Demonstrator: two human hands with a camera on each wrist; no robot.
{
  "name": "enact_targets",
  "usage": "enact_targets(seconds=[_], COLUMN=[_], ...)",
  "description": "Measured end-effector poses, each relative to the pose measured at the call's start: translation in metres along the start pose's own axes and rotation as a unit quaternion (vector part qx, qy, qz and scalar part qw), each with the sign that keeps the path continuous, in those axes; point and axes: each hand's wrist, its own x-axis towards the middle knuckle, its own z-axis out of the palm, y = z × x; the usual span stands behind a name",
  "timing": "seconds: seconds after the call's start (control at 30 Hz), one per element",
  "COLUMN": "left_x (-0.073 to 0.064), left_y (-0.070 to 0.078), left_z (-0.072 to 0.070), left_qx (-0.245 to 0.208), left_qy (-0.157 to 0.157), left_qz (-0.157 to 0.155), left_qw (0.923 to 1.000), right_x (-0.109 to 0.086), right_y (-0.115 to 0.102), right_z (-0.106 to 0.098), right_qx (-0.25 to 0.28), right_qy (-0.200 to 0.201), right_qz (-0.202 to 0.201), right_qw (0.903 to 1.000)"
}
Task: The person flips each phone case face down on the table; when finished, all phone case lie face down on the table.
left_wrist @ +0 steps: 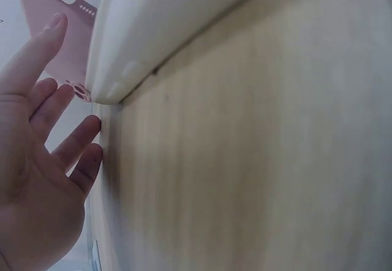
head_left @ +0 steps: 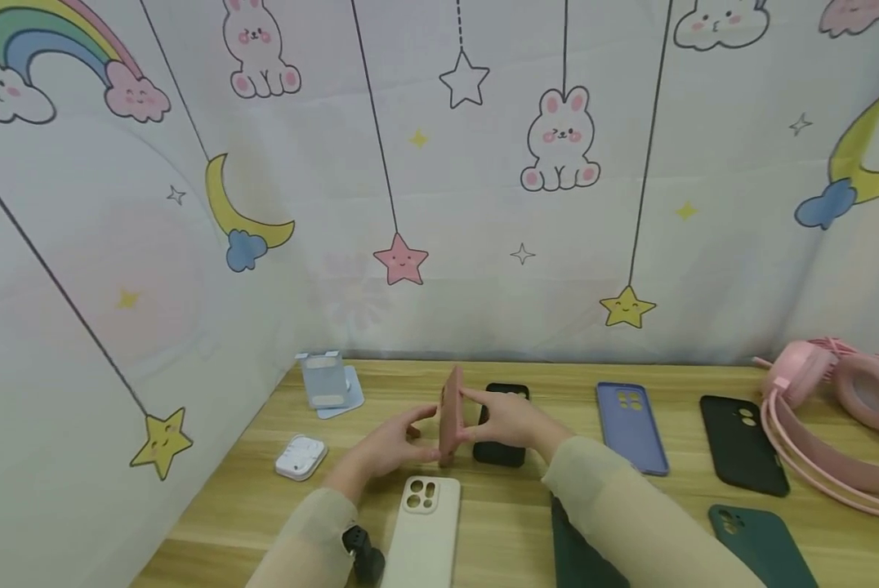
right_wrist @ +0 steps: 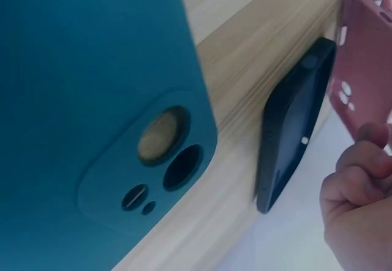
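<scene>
A pink phone case (head_left: 450, 416) stands on edge above the table, its long side upright in the head view. My right hand (head_left: 513, 420) pinches it from the right, thumb and fingers at its edges. My left hand (head_left: 391, 445) is at its left side with fingers spread and slightly bent. In the left wrist view the thumb lies across the pink case (left_wrist: 76, 35) and the palm holds nothing; whether the fingertips touch is unclear. Cutouts show in the pink case (right_wrist: 364, 57) in the right wrist view. A black phone case (head_left: 500, 449) lies behind my right hand.
A white phone case (head_left: 425, 535) lies in front. Under my right forearm is a dark teal case (head_left: 575, 543). Rightward lie a lavender case (head_left: 631, 429), black case (head_left: 741, 445), green case (head_left: 763, 543) and pink headphones (head_left: 800, 376). A phone stand (head_left: 325, 380) and white square box (head_left: 301, 457) are left.
</scene>
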Motion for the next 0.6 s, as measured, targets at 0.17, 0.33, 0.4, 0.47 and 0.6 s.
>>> enact_targets(seconds=[0.17, 0.33, 0.4, 0.47, 0.6], left_x=[0.000, 0.000, -0.001, -0.001, -0.003], left_y=[-0.001, -0.003, -0.003, -0.004, -0.006], left_z=[0.000, -0.001, -0.002, -0.003, -0.006], left_qx=[-0.008, 0.003, 0.004, 0.011, 0.051], left_qy=[-0.010, -0.010, -0.008, -0.007, -0.005], left_qz=[-0.010, -0.021, -0.023, -0.023, -0.012], left_qw=[0.9999, 0.9997, 0.9997, 0.9997, 0.9986], right_x=[0.001, 0.003, 0.004, 0.006, 0.008], right_y=[0.002, 0.002, 0.001, 0.000, 0.000], right_z=[0.005, 0.011, 0.014, 0.016, 0.017], right_qx=[-0.001, -0.006, -0.016, -0.029, -0.051], right_qy=[-0.007, -0.020, -0.027, -0.037, -0.054], right_qz=[0.011, 0.003, 0.006, 0.008, 0.013], right_qw=[0.9999, 0.9998, 0.9995, 0.9988, 0.9972])
